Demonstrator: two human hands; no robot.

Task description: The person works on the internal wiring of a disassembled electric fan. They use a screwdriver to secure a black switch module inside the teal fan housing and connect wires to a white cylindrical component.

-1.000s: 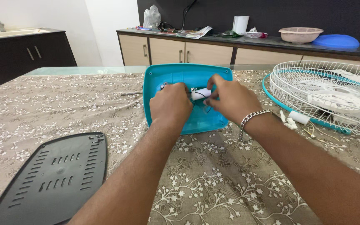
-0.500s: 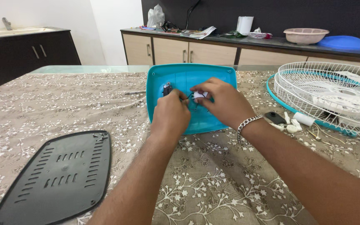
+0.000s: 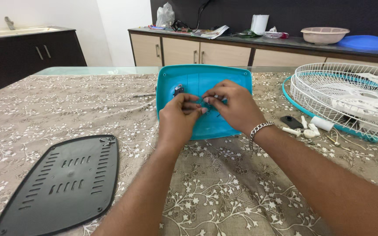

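A teal plastic fan base shell [image 3: 197, 78] lies open side up on the patterned tablecloth. Both my hands are over its middle. My left hand [image 3: 178, 120] pinches with thumb and fingers at a small part inside the shell. My right hand [image 3: 232, 105], with a metal bracelet on the wrist, pinches at the same spot from the right. The part between the fingertips is mostly hidden. A small dark component [image 3: 178, 90] sits inside the shell at its upper left.
A black vented base plate [image 3: 62, 181] lies at the near left. A white wire fan guard with a teal rim [image 3: 351, 100] rests at the right, with small white and black parts [image 3: 305, 126] beside it. A cluttered counter [image 3: 263, 41] stands behind.
My view has shifted so the shell sits slightly lower. Both hands have stayed over the shell's middle, fingertips drawn closer together at one spot.
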